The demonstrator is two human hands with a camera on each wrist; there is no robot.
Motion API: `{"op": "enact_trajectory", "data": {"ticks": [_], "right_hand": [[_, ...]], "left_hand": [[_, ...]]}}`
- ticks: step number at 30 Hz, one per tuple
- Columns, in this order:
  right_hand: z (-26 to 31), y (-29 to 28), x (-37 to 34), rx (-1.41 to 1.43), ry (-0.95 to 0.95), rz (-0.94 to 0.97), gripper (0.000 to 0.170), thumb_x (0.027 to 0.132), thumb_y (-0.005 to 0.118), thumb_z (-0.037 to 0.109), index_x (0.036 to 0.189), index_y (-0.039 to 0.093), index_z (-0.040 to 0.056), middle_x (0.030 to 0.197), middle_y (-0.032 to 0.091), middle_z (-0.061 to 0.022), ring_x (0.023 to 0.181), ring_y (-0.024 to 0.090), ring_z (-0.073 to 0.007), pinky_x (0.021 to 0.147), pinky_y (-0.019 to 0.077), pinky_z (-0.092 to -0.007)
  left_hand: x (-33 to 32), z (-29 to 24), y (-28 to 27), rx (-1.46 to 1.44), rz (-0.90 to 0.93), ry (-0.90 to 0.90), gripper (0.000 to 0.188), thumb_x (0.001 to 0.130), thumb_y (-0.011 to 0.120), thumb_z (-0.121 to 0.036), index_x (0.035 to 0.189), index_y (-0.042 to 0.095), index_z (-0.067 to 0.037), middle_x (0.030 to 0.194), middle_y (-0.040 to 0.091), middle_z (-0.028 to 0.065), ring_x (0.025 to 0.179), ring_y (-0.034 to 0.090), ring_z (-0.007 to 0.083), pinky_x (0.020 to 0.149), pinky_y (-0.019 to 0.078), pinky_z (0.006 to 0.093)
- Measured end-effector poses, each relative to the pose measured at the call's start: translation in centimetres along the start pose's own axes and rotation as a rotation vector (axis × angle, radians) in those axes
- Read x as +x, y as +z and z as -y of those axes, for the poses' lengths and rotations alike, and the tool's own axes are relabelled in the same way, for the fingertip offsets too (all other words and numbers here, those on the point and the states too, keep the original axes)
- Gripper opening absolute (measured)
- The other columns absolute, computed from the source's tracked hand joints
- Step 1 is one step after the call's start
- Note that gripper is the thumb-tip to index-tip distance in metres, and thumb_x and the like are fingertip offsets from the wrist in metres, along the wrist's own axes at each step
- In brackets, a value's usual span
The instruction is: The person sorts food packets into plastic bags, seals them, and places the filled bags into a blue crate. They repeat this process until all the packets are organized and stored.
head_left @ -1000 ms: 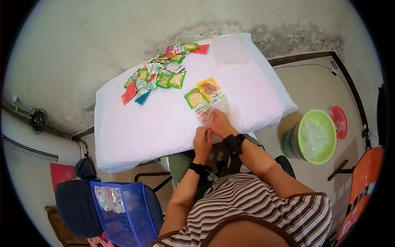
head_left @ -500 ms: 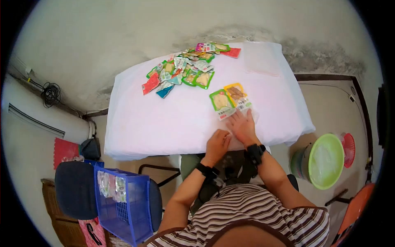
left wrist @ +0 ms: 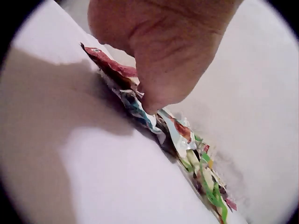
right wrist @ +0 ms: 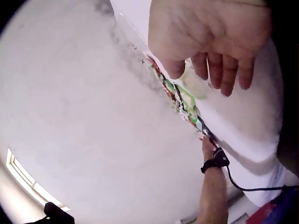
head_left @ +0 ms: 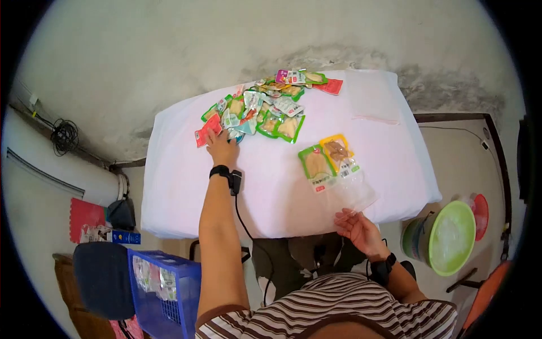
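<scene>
My left hand (head_left: pixel 223 151) reaches to the near left end of a pile of food packets, fingers spread over a teal packet (head_left: pixel 237 137) beside a red packet (head_left: pixel 208 131). In the left wrist view its thumb (left wrist: pixel 156 100) comes down at the teal packet, while the other fingers are mostly hidden. My right hand (head_left: pixel 361 231) is at the table's front edge, palm turned up and fingers loosely bent, close to the near end of a clear plastic bag (head_left: pixel 358 194). A green-edged packet (head_left: pixel 316 164) and a yellow-edged packet (head_left: pixel 337 151) lie side by side at the bag's far end.
More green-edged packets (head_left: pixel 289 127) fill the pile along the back of the white-covered table (head_left: pixel 186 192). Another clear bag (head_left: pixel 375 101) lies flat at the back right. A green tub (head_left: pixel 451 237) stands right of the table, a blue crate (head_left: pixel 186 282) to the left.
My left hand has left the clear bag and moved forward and left to the pile. My right hand has drawn back from the bag toward the table's front edge.
</scene>
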State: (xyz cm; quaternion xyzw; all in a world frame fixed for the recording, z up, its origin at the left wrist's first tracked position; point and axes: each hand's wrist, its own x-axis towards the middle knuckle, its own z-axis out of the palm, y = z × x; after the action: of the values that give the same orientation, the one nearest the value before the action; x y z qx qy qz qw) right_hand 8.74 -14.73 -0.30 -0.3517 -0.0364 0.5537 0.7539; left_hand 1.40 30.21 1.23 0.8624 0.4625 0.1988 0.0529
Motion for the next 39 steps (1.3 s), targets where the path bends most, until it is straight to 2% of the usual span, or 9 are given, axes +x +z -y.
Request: {"op": "enact_trajectory", "data": {"ticks": [6, 8, 10, 12, 16, 24, 31, 34, 39], "right_hand": [[0.4, 0.0, -0.9, -0.025, -0.032, 0.028, 0.043, 0.094, 0.04, 0.037, 0.117, 0.05, 0.0027, 0.116, 0.055, -0.0129, 0.104, 0.055, -0.0245, 0.086, 0.045, -0.0379], [0.3, -0.9, -1.2, -0.014, -0.026, 0.057, 0.041, 0.094, 0.04, 0.037, 0.113, 0.053, 0.0029, 0.111, 0.058, -0.0127, 0.1, 0.057, -0.0244, 0.084, 0.0465, -0.0379], [0.1, -1.8, -1.6, -0.019, -0.058, 0.08, 0.037, 0.093, 0.043, 0.035, 0.107, 0.056, 0.0034, 0.102, 0.061, -0.0116, 0.093, 0.059, -0.0235, 0.078, 0.0489, -0.0377], [0.0, -1.0, -2.0, -0.003, -0.043, 0.078, 0.035, 0.093, 0.045, 0.034, 0.105, 0.056, 0.004, 0.098, 0.062, -0.0103, 0.088, 0.06, -0.0217, 0.075, 0.0496, -0.0373], [-0.1, 0.7, -2.4, -0.078, -0.027, 0.097, 0.033, 0.092, 0.047, 0.033, 0.109, 0.055, 0.005, 0.098, 0.061, -0.0084, 0.087, 0.059, -0.0189, 0.074, 0.0488, -0.0326], [1.7, 6.6, -1.3, -0.51, -0.258, 0.014, 0.051, 0.089, 0.054, 0.03, 0.13, 0.035, 0.005, 0.109, 0.058, -0.0075, 0.093, 0.056, -0.0135, 0.075, 0.046, -0.0273], [2.2, 4.6, -1.5, -0.291, -0.288, -0.018, 0.038, 0.085, 0.061, 0.027, 0.114, 0.053, 0.0057, 0.093, 0.062, -0.0014, 0.079, 0.057, -0.0086, 0.065, 0.0447, -0.0224], [2.8, 3.4, -2.1, -0.397, -0.342, -0.014, 0.028, 0.084, 0.062, 0.026, 0.104, 0.059, 0.007, 0.084, 0.062, 0.0017, 0.07, 0.054, -0.0052, 0.058, 0.0425, -0.02], [3.6, 3.0, -3.1, -0.566, -0.308, 0.017, 0.025, 0.084, 0.062, 0.022, 0.105, 0.06, 0.0081, 0.086, 0.061, 0.0037, 0.069, 0.051, -0.0034, 0.06, 0.0417, -0.0193]], "left_hand": [[5.7, 7.5, 1.2, -0.257, 0.063, 0.049, 0.044, 0.083, 0.05, -0.015, 0.126, 0.046, -0.009, 0.133, 0.043, 0.0118, 0.122, 0.04, 0.0266, 0.099, 0.031, 0.0507], [5.7, 11.6, 0.3, -0.713, 0.006, 0.125, 0.044, 0.086, 0.045, -0.012, 0.129, 0.043, -0.004, 0.129, 0.047, 0.0102, 0.113, 0.05, 0.0226, 0.095, 0.038, 0.0432], [0.3, 6.4, -6.9, -0.928, -0.07, -0.015, 0.044, 0.089, 0.044, -0.014, 0.13, 0.041, -0.001, 0.131, 0.046, 0.0076, 0.108, 0.052, 0.0207, 0.091, 0.0421, 0.0375], [-3.7, 4.4, -10.8, -1.667, 0.088, -0.149, 0.043, 0.09, 0.043, -0.016, 0.13, 0.041, -0.001, 0.133, 0.044, 0.0065, 0.107, 0.053, 0.0219, 0.091, 0.0432, 0.0373], [-10.6, 1.1, -13.4, -1.926, 0.289, 0.022, 0.043, 0.092, 0.041, -0.02, 0.131, 0.04, -0.001, 0.131, 0.045, 0.0064, 0.107, 0.054, 0.0267, 0.094, 0.0429, 0.0389], [-21.2, -8.6, -13.2, -2.065, 0.56, -0.037, 0.047, 0.092, 0.039, -0.019, 0.135, 0.034, 0.0, 0.133, 0.043, 0.0081, 0.112, 0.051, 0.029, 0.095, 0.0427, 0.0395], [-25.9, -12.7, -11.5, -2.083, 0.699, -0.062, 0.048, 0.092, 0.041, -0.02, 0.135, 0.032, -0.002, 0.131, 0.044, 0.0096, 0.111, 0.051, 0.0314, 0.093, 0.0444, 0.0408], [-25.8, -12.9, -11.7, -1.985, 0.642, -0.13, 0.048, 0.09, 0.048, -0.018, 0.134, 0.034, -0.003, 0.132, 0.043, 0.0114, 0.105, 0.055, 0.0239, 0.086, 0.0476, 0.0336], [-25.2, -13.6, -11.4, -1.486, 0.632, -0.19, 0.034, 0.089, 0.054, -0.019, 0.119, 0.05, -0.003, 0.101, 0.062, 0.005, 0.077, 0.058, 0.0066, 0.062, 0.0473, 0.0192]]}}
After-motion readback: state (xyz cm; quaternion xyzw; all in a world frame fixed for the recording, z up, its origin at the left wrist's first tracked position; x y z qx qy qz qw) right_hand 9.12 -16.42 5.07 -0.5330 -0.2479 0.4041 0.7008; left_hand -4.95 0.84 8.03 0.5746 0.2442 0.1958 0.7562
